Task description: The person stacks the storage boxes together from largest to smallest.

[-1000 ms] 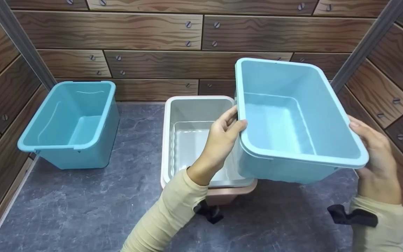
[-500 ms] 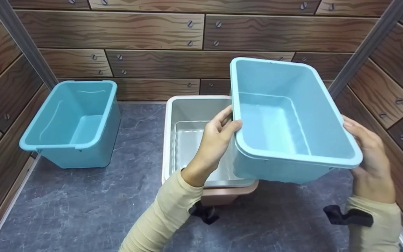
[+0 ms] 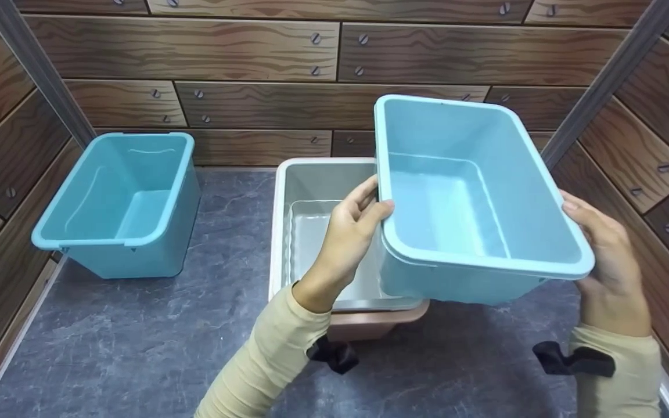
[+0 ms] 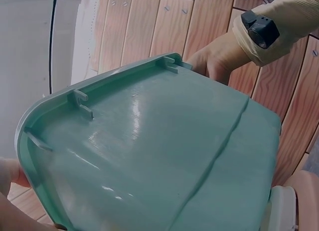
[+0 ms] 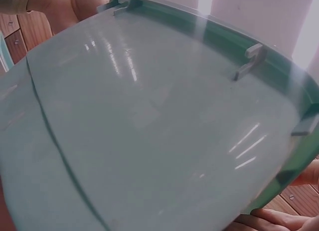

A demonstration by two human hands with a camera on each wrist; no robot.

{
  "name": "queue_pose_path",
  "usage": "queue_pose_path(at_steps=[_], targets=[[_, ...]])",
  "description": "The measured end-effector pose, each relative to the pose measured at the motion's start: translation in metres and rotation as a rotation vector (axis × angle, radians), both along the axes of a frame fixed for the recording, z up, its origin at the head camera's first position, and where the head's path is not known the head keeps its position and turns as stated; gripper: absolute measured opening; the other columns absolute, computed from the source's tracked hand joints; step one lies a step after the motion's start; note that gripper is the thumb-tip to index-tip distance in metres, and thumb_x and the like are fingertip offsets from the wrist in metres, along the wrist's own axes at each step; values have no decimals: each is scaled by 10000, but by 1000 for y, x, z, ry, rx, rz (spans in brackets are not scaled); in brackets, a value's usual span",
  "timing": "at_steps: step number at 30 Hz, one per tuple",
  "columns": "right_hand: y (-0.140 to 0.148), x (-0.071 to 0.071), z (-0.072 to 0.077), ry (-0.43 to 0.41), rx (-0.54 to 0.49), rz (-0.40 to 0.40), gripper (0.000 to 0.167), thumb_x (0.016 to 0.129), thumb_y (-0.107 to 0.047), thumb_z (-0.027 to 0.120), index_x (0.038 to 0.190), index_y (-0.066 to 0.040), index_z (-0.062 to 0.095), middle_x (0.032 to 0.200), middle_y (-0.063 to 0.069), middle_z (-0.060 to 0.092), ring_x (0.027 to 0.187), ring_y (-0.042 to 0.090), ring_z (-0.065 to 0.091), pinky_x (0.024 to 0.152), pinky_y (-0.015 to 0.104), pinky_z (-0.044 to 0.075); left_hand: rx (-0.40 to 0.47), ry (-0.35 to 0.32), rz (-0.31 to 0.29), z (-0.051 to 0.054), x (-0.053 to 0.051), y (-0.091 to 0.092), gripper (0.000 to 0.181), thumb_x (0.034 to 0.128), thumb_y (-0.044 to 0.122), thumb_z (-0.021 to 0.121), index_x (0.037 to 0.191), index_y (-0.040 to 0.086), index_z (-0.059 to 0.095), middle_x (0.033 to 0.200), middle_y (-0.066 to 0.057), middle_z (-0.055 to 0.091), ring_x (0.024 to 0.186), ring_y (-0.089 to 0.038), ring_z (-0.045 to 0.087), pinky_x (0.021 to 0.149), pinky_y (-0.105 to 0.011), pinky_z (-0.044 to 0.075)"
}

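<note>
Light blue bin (image 3: 479, 197), held in two hands above the tabletop (image 3: 236, 232), toward its right edge, mouth tilted to the person. It overlaps, in the head view, the right side of a white bin (image 3: 311, 238) nested in a pink bin (image 3: 363, 330), these standing near the middle of the tabletop's back edge. Left hand (image 3: 346, 235): clamped on the left rim, thumb over it. Right hand (image 3: 610, 255): clamped on the right rim. Teal bin (image 3: 117, 203): standing near the back left corner. Handling, as judged: even grip on both rims suits so wide a load; clearance above the white rim should avert a knock (smooth plastic may slip). Not made out: whether the held and white bins touch; most right-hand fingers, behind the wall; the held bin's underside. Outer wall fills most of both wrist views.
</note>
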State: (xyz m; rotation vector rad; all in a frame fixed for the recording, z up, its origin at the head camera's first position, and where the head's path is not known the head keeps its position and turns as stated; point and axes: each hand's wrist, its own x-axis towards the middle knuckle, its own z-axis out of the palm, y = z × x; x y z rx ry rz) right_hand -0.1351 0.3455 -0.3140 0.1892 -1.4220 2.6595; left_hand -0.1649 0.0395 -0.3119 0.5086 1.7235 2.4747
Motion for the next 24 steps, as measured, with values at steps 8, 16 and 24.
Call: queue_pose_path(at_steps=[8, 16, 24], targets=[[-4, 0, 1, -19, 26, 16, 381, 1015, -13, 337, 1130, -4, 699, 964, 138, 758, 787, 215, 731, 648, 279, 609, -7, -7, 10, 2, 2, -7, 556, 930, 20, 477, 1449, -96, 314, 1501, -249, 400, 1429, -301, 382, 1176, -369, 372], [-6, -2, 4, -61, 45, -5, 360, 1012, -26, 366, 1103, -23, 715, 944, 117, 758, 773, 196, 723, 640, 268, 603, -39, 1, 5, 3, 1, -12, 563, 934, 34, 490, 1443, -115, 303, 1506, -278, 372, 1432, -330, 368, 1185, -379, 357], [-3, -14, 10, -131, 149, -22, 344, 1011, -67, 408, 1031, -96, 750, 911, 35, 760, 762, 136, 703, 650, 233, 585, -82, -21, -6, 3, -2, -15, 595, 910, 55, 515, 1451, -83, 312, 1526, -237, 356, 1449, -296, 353, 1188, -367, 352]])
